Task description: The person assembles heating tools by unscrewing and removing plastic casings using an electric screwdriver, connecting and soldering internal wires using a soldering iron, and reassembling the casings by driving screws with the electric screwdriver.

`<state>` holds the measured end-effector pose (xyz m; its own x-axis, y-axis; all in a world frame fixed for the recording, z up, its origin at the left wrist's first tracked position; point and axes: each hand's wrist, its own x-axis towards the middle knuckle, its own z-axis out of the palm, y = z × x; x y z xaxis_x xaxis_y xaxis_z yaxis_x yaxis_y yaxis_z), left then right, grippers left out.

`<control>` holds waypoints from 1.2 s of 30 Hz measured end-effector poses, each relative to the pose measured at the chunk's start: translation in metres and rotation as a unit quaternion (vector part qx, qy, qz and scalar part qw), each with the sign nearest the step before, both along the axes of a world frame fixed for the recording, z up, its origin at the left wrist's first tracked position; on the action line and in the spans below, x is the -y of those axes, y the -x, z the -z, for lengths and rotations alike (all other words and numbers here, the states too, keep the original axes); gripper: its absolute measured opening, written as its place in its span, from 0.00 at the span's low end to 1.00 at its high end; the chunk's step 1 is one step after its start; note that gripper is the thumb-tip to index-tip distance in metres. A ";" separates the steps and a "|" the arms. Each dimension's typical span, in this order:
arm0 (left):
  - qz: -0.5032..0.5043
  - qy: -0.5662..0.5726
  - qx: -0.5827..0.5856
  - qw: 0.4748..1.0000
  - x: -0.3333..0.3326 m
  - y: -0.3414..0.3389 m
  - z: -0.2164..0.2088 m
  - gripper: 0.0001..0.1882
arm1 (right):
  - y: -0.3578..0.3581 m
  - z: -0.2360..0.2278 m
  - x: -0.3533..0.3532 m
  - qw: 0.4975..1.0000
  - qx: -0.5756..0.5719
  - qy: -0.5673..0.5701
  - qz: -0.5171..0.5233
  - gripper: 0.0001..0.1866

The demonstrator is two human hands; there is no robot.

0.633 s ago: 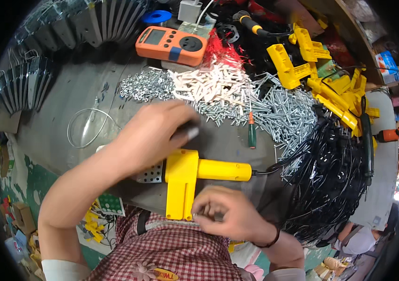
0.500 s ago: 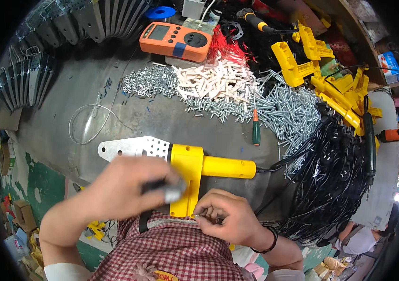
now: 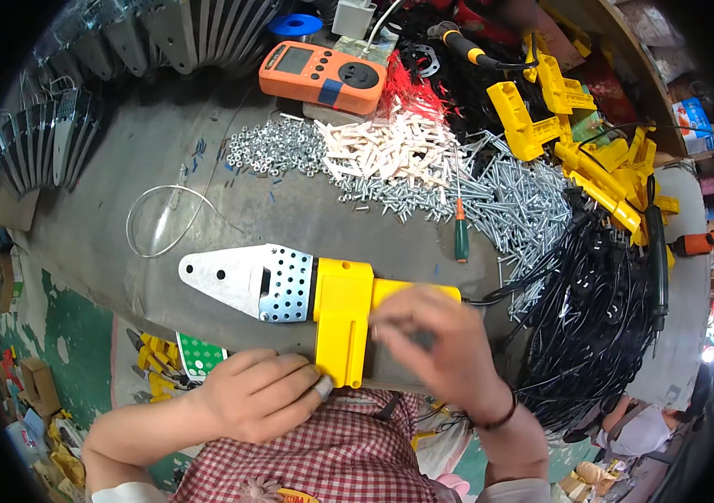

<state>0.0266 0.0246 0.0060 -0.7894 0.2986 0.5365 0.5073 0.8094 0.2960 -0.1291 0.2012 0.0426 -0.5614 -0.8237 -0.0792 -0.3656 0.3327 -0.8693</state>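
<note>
A pipe welder with a yellow plastic housing (image 3: 344, 323) lies on the workbench, its flat pointed metal plate (image 3: 240, 277) with rows of holes toward the left. Its yellow handle (image 3: 386, 290) points right, with a black cord leaving the end. My left hand (image 3: 269, 394) is closed on the near end of the housing, thumb and fingertips against its left edge. Over the near side of the handle is my right hand (image 3: 441, 348), smeared by motion, its fingers curled; whether anything is in them I cannot make out.
Beyond the tool lie piles of nuts (image 3: 277, 147), white pieces (image 3: 390, 151) and screws (image 3: 533, 197). A green-handled screwdriver (image 3: 461, 239) and an orange meter (image 3: 322, 77) are there too. Black cords (image 3: 592, 310) and yellow housings (image 3: 529, 121) crowd the right; metal plates (image 3: 135, 42) stand far left.
My left hand has come down from above the housing to its near end. The right hand has moved from that end up and right toward the handle.
</note>
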 end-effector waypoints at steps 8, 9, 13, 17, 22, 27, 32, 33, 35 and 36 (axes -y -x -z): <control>-0.017 -0.026 0.059 0.998 0.002 0.024 -0.004 0.15 | 0.037 0.025 0.044 0.981 -0.170 0.052 -0.081 0.06; -0.066 -0.056 0.112 0.990 0.001 0.034 -0.008 0.20 | 0.034 0.024 0.041 0.965 -0.234 0.044 -0.110 0.08; -0.211 -0.146 0.095 0.962 0.010 0.071 -0.008 0.32 | 0.016 0.022 0.029 0.914 -0.375 0.071 -0.140 0.13; -0.062 -0.059 0.200 0.976 0.016 0.080 -0.007 0.30 | 0.060 0.039 0.016 0.951 -0.293 0.047 -0.089 0.10; -0.048 -0.061 0.254 0.964 0.017 0.091 -0.019 0.21 | 0.097 0.044 0.046 0.883 -0.457 -0.001 -0.107 0.06; -0.100 0.011 0.187 0.977 0.026 0.145 -0.003 0.13 | 0.098 0.044 0.049 0.887 -0.450 -0.033 -0.097 0.03; -0.008 0.199 0.116 0.973 0.017 0.164 0.006 0.08 | 0.090 0.026 -0.003 0.950 -0.303 -0.004 0.071 0.06; 0.007 0.221 0.115 0.968 0.018 0.164 0.002 0.09 | 0.082 0.020 -0.017 0.969 -0.242 0.000 0.057 0.09; 0.018 0.217 0.128 0.968 0.022 0.169 0.003 0.10 | 0.063 0.010 -0.039 0.983 -0.179 0.000 0.046 0.13; 0.022 0.218 0.141 0.965 0.021 0.171 0.001 0.12 | 0.050 0.006 -0.049 0.985 -0.170 -0.012 0.034 0.16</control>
